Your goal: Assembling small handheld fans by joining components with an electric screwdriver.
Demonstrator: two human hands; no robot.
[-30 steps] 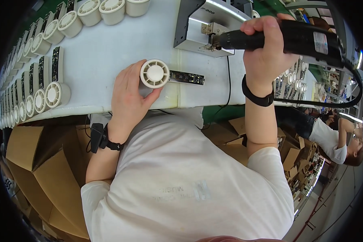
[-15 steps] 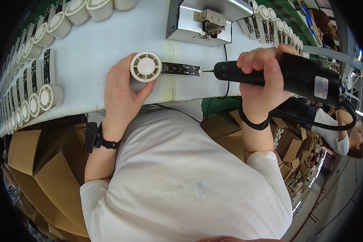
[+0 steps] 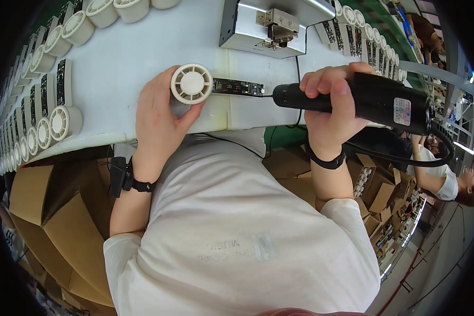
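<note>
My left hand is closed around a white fan unit, whose round vented end faces up. From its right side a narrow dark circuit board sticks out over the table. In my right hand lies a black electric screwdriver, held sideways with its bit pointing left. The thin bit reaches the board's right end; whether it sits on a screw cannot be made out.
A metal fixture box stands on the white table beyond my hands. Rows of similar white units line the left and far right. Open cardboard boxes stand below at left. Another person is at the right.
My right hand has brought the screwdriver left, so its bit has closed the gap to the board's end. The left hand and fan unit have barely shifted.
</note>
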